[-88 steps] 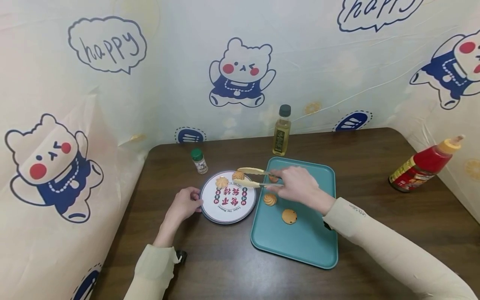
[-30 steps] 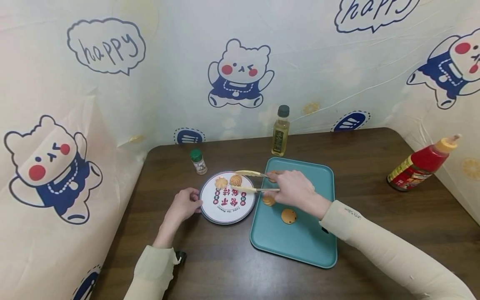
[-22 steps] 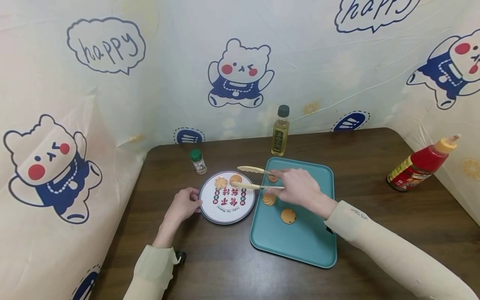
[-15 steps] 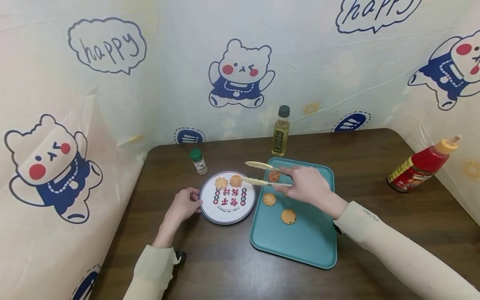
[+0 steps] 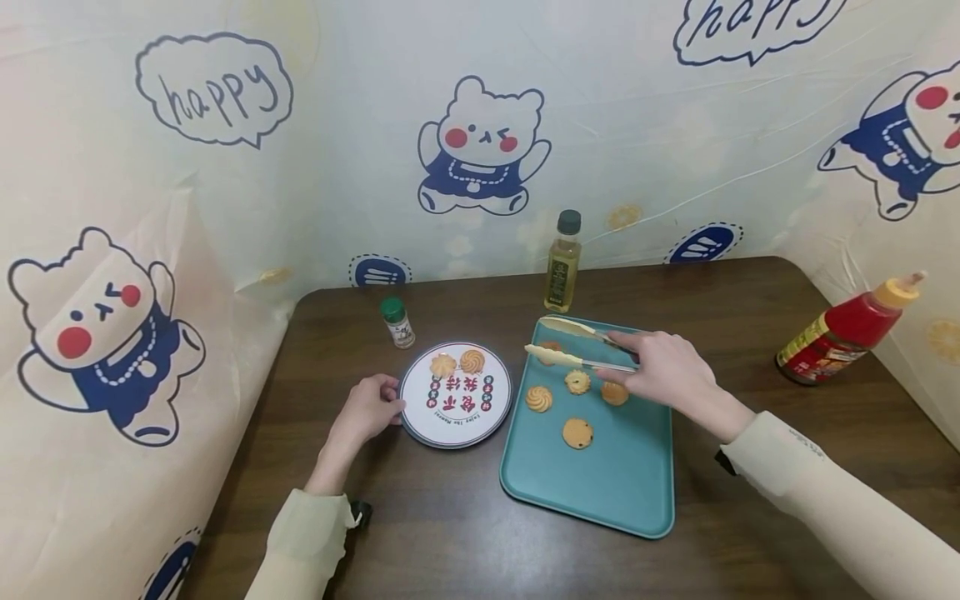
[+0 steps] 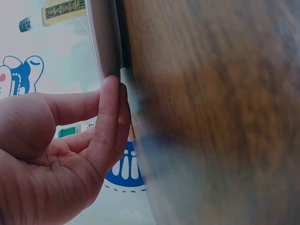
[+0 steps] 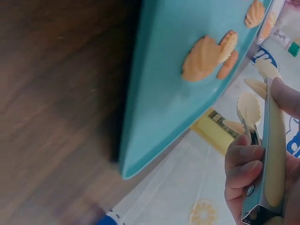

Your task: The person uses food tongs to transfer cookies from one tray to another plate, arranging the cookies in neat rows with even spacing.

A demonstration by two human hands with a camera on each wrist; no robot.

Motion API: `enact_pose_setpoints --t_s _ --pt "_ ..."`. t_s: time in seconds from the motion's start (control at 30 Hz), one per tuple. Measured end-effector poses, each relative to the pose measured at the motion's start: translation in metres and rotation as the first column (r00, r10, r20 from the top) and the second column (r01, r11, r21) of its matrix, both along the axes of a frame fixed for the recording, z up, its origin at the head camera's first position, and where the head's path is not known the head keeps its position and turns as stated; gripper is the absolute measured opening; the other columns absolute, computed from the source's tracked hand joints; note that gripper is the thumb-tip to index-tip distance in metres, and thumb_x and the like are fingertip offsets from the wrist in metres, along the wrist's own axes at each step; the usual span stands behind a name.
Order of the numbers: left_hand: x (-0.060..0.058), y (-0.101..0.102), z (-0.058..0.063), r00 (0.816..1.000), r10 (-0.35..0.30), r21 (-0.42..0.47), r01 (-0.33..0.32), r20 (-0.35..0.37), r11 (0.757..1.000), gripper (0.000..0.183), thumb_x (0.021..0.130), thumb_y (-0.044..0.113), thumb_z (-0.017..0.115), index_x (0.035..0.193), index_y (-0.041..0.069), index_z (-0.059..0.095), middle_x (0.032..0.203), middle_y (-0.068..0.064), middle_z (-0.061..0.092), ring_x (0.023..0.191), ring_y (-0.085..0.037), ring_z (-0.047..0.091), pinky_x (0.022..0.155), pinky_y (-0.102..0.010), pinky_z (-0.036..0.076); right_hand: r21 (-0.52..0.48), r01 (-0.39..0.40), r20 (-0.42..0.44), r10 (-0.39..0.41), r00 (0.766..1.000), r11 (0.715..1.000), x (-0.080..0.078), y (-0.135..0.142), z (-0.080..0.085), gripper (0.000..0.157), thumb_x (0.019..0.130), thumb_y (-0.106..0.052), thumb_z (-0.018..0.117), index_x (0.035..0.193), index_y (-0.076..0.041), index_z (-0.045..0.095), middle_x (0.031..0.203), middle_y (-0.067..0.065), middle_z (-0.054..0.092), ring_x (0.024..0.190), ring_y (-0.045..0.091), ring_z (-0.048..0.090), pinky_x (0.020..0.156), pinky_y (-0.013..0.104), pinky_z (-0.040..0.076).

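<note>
Left hand [image 5: 366, 410] holding the plate [image 5: 454, 430] at nine o'clock, right hand [image 5: 666, 368] gripping parted tongs [image 5: 561, 357], oversqueezing could crumble a swirled cookie [image 5: 538, 399].

A brown table [image 5: 435, 508] bears a plate [image 5: 453, 433], tray [image 5: 600, 492], shaker [image 5: 399, 327], oil bottle [image 5: 562, 271] and red bottle [image 5: 847, 333].

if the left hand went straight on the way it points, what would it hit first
The plate: the left hand has its fingers right at the rim. Pushed on, the plate would probably run into the tray, though the gap between them is hard to judge.
</note>
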State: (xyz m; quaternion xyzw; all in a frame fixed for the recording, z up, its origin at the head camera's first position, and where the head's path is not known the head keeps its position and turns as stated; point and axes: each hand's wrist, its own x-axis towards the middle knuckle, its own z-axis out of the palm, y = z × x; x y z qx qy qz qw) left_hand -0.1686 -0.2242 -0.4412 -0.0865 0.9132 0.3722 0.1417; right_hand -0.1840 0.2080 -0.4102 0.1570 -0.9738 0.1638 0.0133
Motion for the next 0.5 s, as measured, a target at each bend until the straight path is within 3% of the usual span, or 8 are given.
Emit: enact_pose_setpoints --t_s 0.13,0.27,0.5 --pt "0.001 -0.001 0.0 1.0 -0.011 0.021 0.011 -0.02 1.0 0.042 0.094 0.003 0.067 0.131 -0.01 0.052 0.101 -0.019 0.058 0.075 -0.019 0.067 0.07 -0.032 0.06 -0.002 -0.009 0.01 0.009 1.0 1.0 0.001 0.009 -0.003 0.073 0.085 -0.056 0.072 0.139 -0.009 0.059 0.053 0.0 0.045 0.041 0.014 0.032 0.039 0.03 0.027" --pt "0.001 -0.001 -0.001 1.0 -0.016 0.028 0.017 -0.026 0.999 0.041 0.094 0.002 0.066 0.13 -0.011 0.052 0.1 -0.019 0.058 0.075 -0.019 0.068 0.07 -0.032 0.06 0.006 -0.03 0.026 0.03 0.999 1.0 0.001 0.014 -0.006 0.073 0.086 -0.055 0.072 0.139 -0.007 0.058 0.06 0.003 0.054 0.043 0.014 0.036 0.04 0.031 0.027" --pt "0.0 -0.001 -0.001 1.0 -0.011 0.007 0.011 -0.008 1.0 0.042 0.095 0.004 0.066 0.131 -0.009 0.052 0.102 -0.019 0.058 0.077 -0.02 0.067 0.071 -0.032 0.06 0.028 -0.046 0.067 0.044 0.997 0.999 -0.001 0.017 -0.009 0.074 0.086 -0.056 0.072 0.137 -0.004 0.059 0.055 -0.002 0.045 0.043 0.012 0.031 0.04 0.029 0.024"
